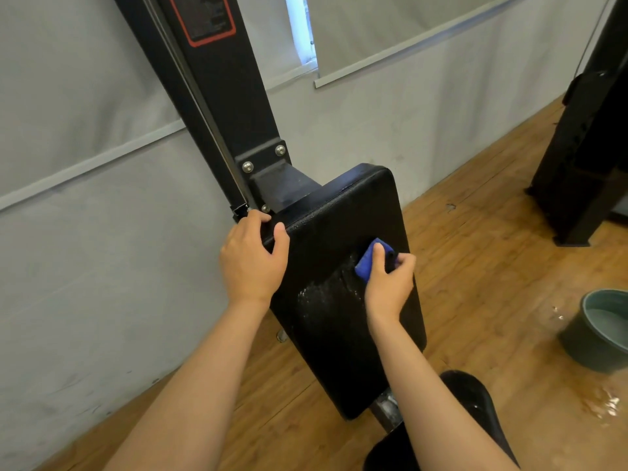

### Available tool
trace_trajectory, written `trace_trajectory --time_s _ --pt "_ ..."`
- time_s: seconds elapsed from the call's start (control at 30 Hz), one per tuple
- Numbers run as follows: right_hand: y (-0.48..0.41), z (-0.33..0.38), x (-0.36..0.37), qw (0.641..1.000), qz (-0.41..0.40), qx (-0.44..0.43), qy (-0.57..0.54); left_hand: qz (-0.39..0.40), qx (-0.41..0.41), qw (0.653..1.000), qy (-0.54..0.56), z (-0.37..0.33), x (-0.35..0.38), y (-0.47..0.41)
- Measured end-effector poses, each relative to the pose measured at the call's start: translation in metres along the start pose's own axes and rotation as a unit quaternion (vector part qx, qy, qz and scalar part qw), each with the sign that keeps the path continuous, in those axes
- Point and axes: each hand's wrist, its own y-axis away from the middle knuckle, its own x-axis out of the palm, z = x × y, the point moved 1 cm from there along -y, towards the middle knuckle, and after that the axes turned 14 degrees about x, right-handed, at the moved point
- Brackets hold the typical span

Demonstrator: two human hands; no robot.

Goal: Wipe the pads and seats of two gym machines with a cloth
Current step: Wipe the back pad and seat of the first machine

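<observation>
Wiping the first machine's back pad, with much left to do

At the bottom right of the frame, nearest the viewer, part of a black seat shows. It has a few glints that may be water, and I cannot tell whether it has been wiped. Two bare forearms reach up from the bottom edge. Near the centre, the right hand is clenched around a bunched blue cloth, pressing it on the right side of the upright black back pad. A wet, streaky patch lies just below and left of the cloth, and the rest of the pad shows no such streaks. The left hand grasps the pad's top left corner, thumb on the front face. Behind it, the machine's black steel column rises to the upper left. At the right edge a grey-green bucket stands on the wooden floor beside splashed water. In the upper right stands a second black machine, well apart, so the task looks to be in its early part
</observation>
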Motion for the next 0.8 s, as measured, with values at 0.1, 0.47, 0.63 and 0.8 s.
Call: trace_trajectory --time_s 0.1,0.47,0.63,0.8 --pt "0.015 0.006 0.007 0.998 0.039 -0.048 -0.008 0.002 0.000 1.000 0.003 0.000 0.000 0.000" --pt "0.010 -0.043 -0.010 0.999 0.002 0.024 0.046 -0.002 0.003 1.000 0.004 -0.001 -0.001 0.001" --pt "0.023 -0.023 0.002 1.000 0.021 0.011 0.007 -0.003 -0.003 1.000 0.005 0.001 0.000 0.001" --pt "0.043 -0.003 0.016 0.995 0.076 -0.060 -0.010 -0.004 -0.001 1.000 0.005 0.000 0.000 0.002"
